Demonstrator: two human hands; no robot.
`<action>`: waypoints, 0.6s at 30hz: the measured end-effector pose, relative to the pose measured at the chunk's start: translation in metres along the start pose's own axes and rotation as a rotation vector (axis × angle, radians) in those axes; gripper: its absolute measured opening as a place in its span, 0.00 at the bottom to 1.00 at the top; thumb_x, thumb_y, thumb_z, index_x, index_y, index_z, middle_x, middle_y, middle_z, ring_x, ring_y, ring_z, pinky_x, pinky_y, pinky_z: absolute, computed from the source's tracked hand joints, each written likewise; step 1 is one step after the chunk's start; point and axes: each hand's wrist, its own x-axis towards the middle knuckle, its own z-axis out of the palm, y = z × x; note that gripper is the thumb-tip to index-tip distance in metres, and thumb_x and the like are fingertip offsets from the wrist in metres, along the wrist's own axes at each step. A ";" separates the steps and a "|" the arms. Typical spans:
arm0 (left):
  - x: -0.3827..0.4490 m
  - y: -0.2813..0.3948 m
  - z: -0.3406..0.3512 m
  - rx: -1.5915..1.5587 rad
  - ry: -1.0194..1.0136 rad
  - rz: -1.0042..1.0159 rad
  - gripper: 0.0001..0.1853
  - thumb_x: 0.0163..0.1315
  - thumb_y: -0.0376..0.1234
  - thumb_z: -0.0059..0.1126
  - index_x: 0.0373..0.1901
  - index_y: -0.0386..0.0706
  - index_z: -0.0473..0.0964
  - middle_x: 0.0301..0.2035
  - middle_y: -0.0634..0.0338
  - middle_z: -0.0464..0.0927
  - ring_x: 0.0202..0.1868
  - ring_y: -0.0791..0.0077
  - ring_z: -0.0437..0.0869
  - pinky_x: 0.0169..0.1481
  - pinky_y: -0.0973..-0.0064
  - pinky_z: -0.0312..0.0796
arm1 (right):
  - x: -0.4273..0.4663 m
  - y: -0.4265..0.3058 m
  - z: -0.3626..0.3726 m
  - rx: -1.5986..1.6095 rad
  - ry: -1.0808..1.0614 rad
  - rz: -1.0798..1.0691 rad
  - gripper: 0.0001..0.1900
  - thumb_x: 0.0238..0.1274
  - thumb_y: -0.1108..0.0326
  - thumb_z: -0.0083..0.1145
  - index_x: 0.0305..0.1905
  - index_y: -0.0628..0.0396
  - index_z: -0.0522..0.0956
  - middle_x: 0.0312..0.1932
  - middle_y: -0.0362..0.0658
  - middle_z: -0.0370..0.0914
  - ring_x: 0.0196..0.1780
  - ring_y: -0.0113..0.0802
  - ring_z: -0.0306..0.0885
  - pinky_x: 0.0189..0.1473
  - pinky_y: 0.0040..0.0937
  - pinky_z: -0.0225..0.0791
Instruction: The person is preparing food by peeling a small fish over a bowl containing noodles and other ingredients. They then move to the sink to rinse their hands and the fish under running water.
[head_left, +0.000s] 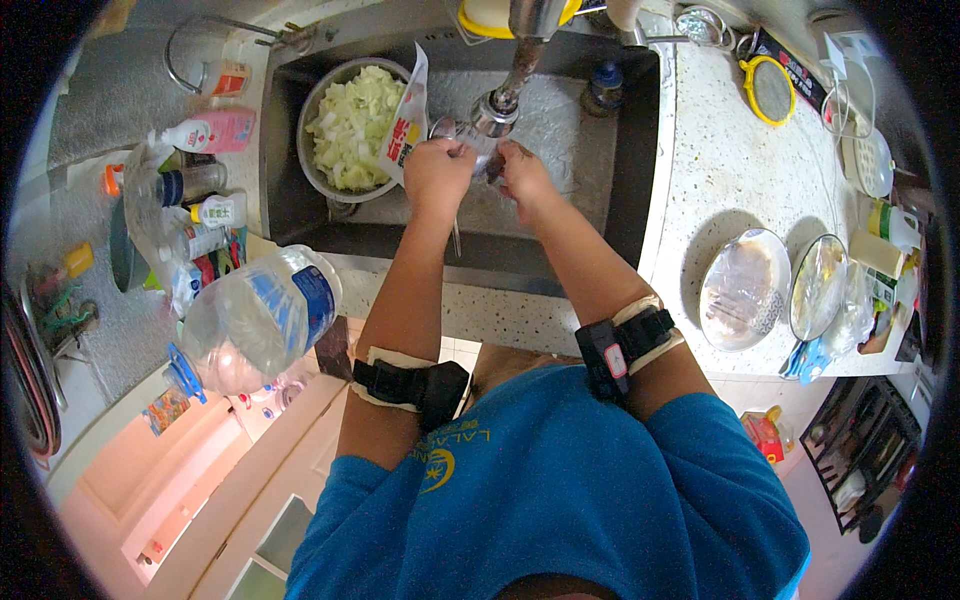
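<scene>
At the sink, my left hand (442, 172) is closed on a printed plastic bag (405, 124), which stands up beside its fingers. My right hand (526, 180) pinches a small dark item (495, 166), too blurred to name. Clear, shiny material shows between the hands, just under the faucet head (495, 112). Left of the bag, a round metal bowl (306, 142) holds chopped pale green vegetable (356, 127), seemingly cabbage. A metal utensil's handle (457, 238) shows below my left hand; whether it is held cannot be told.
A blue-lidded jar (604, 88) stands in the sink's back right. Bottles, including a pink one (217, 131), line the left side, near a large clear water jug (262, 319). On the right counter are a plastic-covered plate (745, 289), another covered dish (819, 287) and a yellow-rimmed strainer (771, 90).
</scene>
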 end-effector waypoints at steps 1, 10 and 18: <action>0.000 0.002 0.000 -0.005 -0.005 -0.006 0.11 0.47 0.38 0.62 0.28 0.41 0.84 0.26 0.50 0.82 0.31 0.55 0.84 0.38 0.66 0.75 | 0.006 0.002 -0.006 -0.075 0.049 -0.061 0.19 0.69 0.52 0.41 0.45 0.56 0.76 0.46 0.41 0.77 0.48 0.33 0.72 0.46 0.36 0.69; -0.007 0.016 -0.002 0.089 0.012 0.029 0.11 0.47 0.40 0.62 0.29 0.43 0.84 0.27 0.50 0.82 0.32 0.53 0.84 0.39 0.64 0.75 | 0.064 -0.104 -0.165 -0.740 0.733 -0.548 0.28 0.71 0.47 0.37 0.34 0.63 0.78 0.35 0.62 0.78 0.41 0.62 0.76 0.43 0.53 0.68; -0.014 0.001 0.000 0.077 0.086 0.115 0.13 0.49 0.39 0.64 0.31 0.39 0.83 0.25 0.48 0.82 0.29 0.57 0.85 0.37 0.69 0.74 | 0.113 -0.178 -0.225 -1.607 0.692 -0.921 0.17 0.63 0.58 0.51 0.52 0.55 0.75 0.39 0.55 0.80 0.38 0.55 0.79 0.40 0.48 0.72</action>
